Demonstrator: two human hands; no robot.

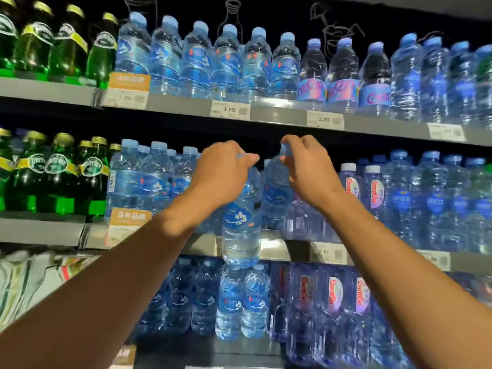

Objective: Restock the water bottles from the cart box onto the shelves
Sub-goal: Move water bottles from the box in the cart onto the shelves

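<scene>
My left hand point(223, 174) grips the cap end of a clear water bottle point(241, 222) with a blue label; the bottle hangs upright in front of the middle shelf's edge point(274, 247). My right hand point(306, 169) pinches the blue cap of a second water bottle point(277, 193) just to the right, tilted slightly and further in over the middle shelf. Matching blue-capped bottles stand to the left on the same shelf point(149, 177). The cart box is out of view.
Green glass bottles point(53, 177) fill the left of the top and middle shelves. Pink-labelled water bottles point(372, 193) and other clear bottles stand to the right. The top shelf point(277, 113) and the bottom shelf hold rows of water bottles. Price tags point(230, 110) line the shelf edges.
</scene>
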